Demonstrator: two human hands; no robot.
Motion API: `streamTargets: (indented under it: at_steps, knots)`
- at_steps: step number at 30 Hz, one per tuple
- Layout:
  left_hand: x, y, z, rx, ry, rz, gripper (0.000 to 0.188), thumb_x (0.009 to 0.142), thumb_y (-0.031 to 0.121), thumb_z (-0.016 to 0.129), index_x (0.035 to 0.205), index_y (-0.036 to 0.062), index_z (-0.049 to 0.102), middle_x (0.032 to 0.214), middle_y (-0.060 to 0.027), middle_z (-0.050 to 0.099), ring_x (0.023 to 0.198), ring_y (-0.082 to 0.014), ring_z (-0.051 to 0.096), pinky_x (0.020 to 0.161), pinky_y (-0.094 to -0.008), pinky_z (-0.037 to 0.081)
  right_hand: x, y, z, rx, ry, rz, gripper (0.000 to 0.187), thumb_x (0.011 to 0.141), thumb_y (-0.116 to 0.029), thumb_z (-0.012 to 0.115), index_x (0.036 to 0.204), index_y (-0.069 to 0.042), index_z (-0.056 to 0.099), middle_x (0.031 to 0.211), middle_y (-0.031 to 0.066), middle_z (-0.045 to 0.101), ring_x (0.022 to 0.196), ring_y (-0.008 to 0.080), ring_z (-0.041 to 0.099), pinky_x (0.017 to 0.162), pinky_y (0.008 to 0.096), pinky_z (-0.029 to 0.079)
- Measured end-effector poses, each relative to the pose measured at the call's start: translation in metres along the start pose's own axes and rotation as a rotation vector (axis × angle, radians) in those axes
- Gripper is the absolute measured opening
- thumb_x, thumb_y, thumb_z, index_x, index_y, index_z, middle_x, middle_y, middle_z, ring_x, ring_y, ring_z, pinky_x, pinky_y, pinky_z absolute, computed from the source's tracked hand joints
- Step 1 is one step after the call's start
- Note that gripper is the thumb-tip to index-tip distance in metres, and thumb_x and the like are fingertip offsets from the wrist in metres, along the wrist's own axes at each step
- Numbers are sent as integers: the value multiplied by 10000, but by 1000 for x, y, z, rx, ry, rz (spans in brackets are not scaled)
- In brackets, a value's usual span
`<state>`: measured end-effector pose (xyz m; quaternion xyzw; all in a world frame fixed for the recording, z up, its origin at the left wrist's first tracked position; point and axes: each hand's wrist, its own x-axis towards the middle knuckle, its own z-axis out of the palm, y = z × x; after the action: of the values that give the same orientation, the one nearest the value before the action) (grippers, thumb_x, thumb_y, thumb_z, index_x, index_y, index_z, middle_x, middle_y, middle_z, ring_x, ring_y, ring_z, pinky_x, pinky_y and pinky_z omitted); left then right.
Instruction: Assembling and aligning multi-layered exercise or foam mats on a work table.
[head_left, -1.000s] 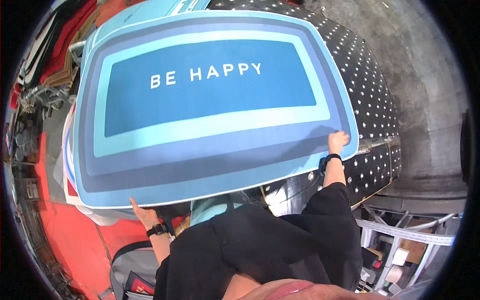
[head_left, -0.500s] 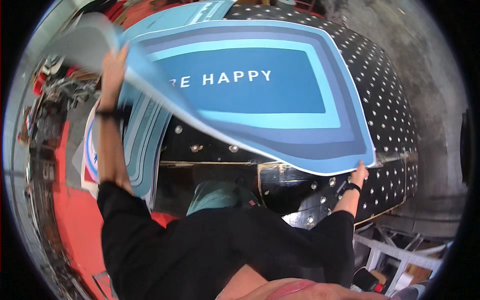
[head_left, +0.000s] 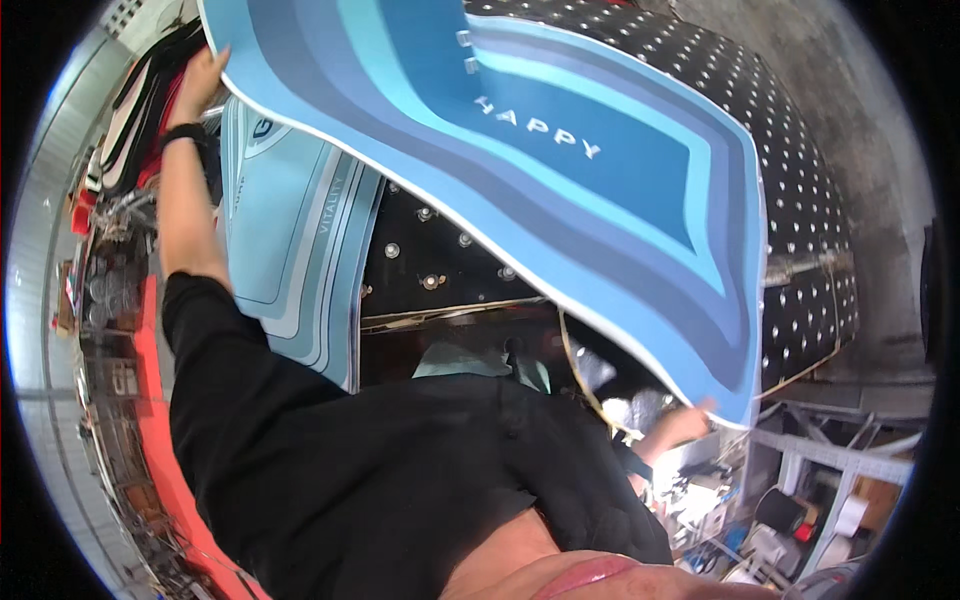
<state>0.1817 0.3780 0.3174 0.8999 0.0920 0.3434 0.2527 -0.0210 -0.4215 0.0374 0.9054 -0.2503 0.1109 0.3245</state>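
A large floor mat (head_left: 590,180) with banded blue, slate and turquoise borders and white lettering hangs in a wave across the view, its left end lifted. High at the left, my left hand (head_left: 203,82) is closed on the mat's white edge. My right hand (head_left: 684,426), somewhat blurred, pinches the near right corner. Below the raised end lies a pile of paler teal mats (head_left: 285,240) with curved border lines, partly covered by the lifted mat. The held mat's far left part runs out of the picture.
Under the mat is a black table (head_left: 800,210) studded with shiny metal balls. A metal-framed rack (head_left: 830,480) with spools stands at the near right. Red flooring (head_left: 160,440) and cluttered shelves (head_left: 115,370) run along the left; dark and red sheets (head_left: 150,110) are piled behind.
The mat's left end, folded over before, has swung up and opened out. My left hand moved slightly up and left; my right hand drew the near corner down toward me.
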Motion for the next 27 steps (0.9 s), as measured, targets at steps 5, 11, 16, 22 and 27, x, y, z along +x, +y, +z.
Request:
streamTargets:
  at_steps: [5, 11, 16, 22, 27]
  knots:
    - [-103, -77, 151, 168, -307, -616, 564, 845, 478, 445, 1102, -17, 525, 871, -190, 619, 741, -323, 603, 623, -432, 469, -58, -132, -175, 1963, -1180, -51, 221, 864, -183, 512, 815, 10, 609, 747, 100, 650, 514, 103, 518, 457, 211, 389]
    - [-336, 13, 248, -926, -1379, -971, 537, 865, 513, 408, 875, -8, 537, 828, -187, 621, 664, -328, 629, 500, -276, 493, -45, -122, -187, 1923, -967, -473, 200, 855, -177, 540, 830, -14, 654, 672, 52, 642, 646, 84, 591, 574, 230, 457]
    - [-451, 154, 264, -1308, -1032, -1097, 398, 892, 270, 491, 1163, -6, 395, 1064, -149, 551, 910, -267, 596, 678, -360, 524, -34, -95, -111, 1889, -875, 9, 268, 856, -192, 541, 743, 38, 621, 591, 76, 614, 519, 104, 557, 538, 212, 416]
    - [-428, 165, 251, -1075, -730, -870, 215, 845, 74, 494, 1040, -17, 486, 962, -110, 554, 834, -227, 576, 674, -357, 504, -29, -59, -143, 1965, -1042, -170, 275, 861, -189, 532, 744, 51, 598, 592, 77, 601, 541, 117, 572, 556, 221, 433]
    - [-383, 98, 121, -773, -385, -643, 299, 869, 220, 426, 1025, -6, 543, 937, -100, 553, 850, -193, 545, 776, -326, 447, -1, -38, -174, 2105, -1060, -585, 236, 842, -169, 542, 753, 40, 601, 609, 73, 601, 601, 116, 574, 580, 228, 440]
